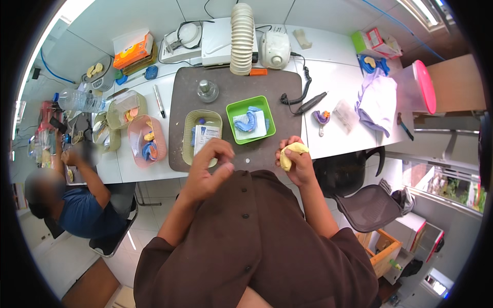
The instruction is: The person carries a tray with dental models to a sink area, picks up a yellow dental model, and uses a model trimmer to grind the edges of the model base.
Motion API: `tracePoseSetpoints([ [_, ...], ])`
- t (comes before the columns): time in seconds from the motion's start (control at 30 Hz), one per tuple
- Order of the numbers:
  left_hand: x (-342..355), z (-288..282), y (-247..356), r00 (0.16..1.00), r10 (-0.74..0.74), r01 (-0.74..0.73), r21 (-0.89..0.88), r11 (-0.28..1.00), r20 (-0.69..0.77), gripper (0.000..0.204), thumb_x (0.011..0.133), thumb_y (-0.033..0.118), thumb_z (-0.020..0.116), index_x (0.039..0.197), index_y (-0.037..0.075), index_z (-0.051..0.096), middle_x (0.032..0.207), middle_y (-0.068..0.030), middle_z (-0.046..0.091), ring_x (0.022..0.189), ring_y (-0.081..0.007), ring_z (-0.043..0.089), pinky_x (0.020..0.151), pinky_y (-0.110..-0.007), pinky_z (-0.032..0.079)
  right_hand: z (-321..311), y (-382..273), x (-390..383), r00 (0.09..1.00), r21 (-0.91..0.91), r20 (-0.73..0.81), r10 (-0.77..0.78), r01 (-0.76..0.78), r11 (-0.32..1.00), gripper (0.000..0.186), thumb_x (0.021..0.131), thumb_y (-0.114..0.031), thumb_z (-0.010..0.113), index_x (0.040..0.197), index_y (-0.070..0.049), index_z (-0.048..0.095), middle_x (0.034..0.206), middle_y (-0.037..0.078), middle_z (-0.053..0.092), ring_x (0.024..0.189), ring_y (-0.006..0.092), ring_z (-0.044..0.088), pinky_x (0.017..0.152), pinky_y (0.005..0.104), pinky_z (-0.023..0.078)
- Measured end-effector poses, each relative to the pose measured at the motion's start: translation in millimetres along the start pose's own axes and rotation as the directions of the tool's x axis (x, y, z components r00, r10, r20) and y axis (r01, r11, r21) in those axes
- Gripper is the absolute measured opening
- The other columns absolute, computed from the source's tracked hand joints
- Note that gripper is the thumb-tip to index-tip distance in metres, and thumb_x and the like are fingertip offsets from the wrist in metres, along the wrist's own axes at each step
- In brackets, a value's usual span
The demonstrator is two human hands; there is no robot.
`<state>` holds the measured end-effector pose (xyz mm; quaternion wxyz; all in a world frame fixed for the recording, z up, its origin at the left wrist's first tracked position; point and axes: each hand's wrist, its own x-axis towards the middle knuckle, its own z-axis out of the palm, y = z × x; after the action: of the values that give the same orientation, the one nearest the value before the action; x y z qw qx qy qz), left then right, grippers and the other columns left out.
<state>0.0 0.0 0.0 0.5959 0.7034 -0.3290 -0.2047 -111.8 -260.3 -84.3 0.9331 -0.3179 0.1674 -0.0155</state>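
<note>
My right hand grips a yellow plaster dental cast between thumb and fingers, just off the right front corner of the dark mat. Empty, with thumb and curled fingers apart, my left hand hovers over the near end of a beige basket. That basket holds a printed white card and small blue pieces. Between and beyond my hands, a green tray contains a blue horseshoe-shaped dental impression lying on white paper.
A glass bottle, a ribbed hose and a rotary handpiece stand or lie farther back. At left are a pink basket with dental pieces and a pen. A co-worker sits at far left.
</note>
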Motion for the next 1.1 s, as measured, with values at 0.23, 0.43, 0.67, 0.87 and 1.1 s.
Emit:
tracePoseSetpoints([
  [0.23,115.0,170.4,136.7,0.673,0.735,-0.7,-0.25,0.669,0.083,0.006,0.081,0.003,0.06,0.084,0.008,0.058,0.089,-0.0121,0.058,0.065,-0.0232,0.054,0.06,-0.035,0.046,-106.2,-71.5,7.9,0.93,-0.543,-0.324,-0.176,-0.03,0.839,0.02,0.082,0.001,0.073,0.09,-0.007,0.056,0.081,0.0,0.057,0.066,0.0093,0.057,0.057,0.0254,0.049],
  [0.43,131.8,217.6,149.6,0.68,0.733,-0.692,-0.305,0.654,0.03,0.011,0.078,0.0,0.06,0.085,0.008,0.054,0.089,-0.0119,0.058,0.066,-0.0231,0.054,0.06,-0.034,0.046,-200.9,-102.7,26.2,0.79,-0.846,-0.367,-0.491,-0.063,0.53,0.03,0.08,-0.008,0.078,0.107,-0.007,0.066,0.091,0.0,0.057,0.076,0.0088,0.055,0.068,0.0241,0.048],
  [0.67,144.6,225.5,147.6,0.755,0.654,-0.623,-0.261,0.738,0.048,0.018,0.075,-0.003,0.06,0.086,0.007,0.05,0.088,-0.0117,0.058,0.066,-0.0229,0.054,0.06,-0.034,0.046,-216.2,-120.9,36.1,0.781,-0.96,-0.271,-0.562,-0.177,0.216,0.048,0.076,-0.02,0.083,0.118,-0.005,0.064,0.102,0.01,0.061,0.092,0.0212,0.061,0.084,0.0325,0.05],
  [0.87,92.7,181.3,50.4,0.998,-0.016,0.026,0.19,0.981,-0.055,0.02,0.079,0.0,0.064,0.096,0.005,0.054,0.089,-0.0084,0.059,0.075,-0.015,0.056,0.071,-0.028,0.047,-189.6,-123.6,41.3,0.836,-0.966,-0.224,-0.501,-0.257,0.004,0.035,0.078,-0.023,0.08,0.105,-0.008,0.064,0.102,0.011,0.063,0.09,0.0313,0.064,0.078,0.041,0.051],
  [1.1,89.2,106.1,-36.6,0.902,-0.203,0.403,0.577,0.711,-0.38,0.03,0.08,0.006,0.071,0.108,0.002,0.061,0.101,-0.0107,0.062,0.091,-0.0239,0.061,0.077,-0.032,0.049,-196.4,-130.8,45.8,0.861,-0.956,-0.242,-0.448,-0.291,-0.043,0.031,0.08,-0.027,0.079,0.098,-0.008,0.064,0.098,0.011,0.062,0.086,0.0319,0.064,0.076,0.0421,0.051],
])
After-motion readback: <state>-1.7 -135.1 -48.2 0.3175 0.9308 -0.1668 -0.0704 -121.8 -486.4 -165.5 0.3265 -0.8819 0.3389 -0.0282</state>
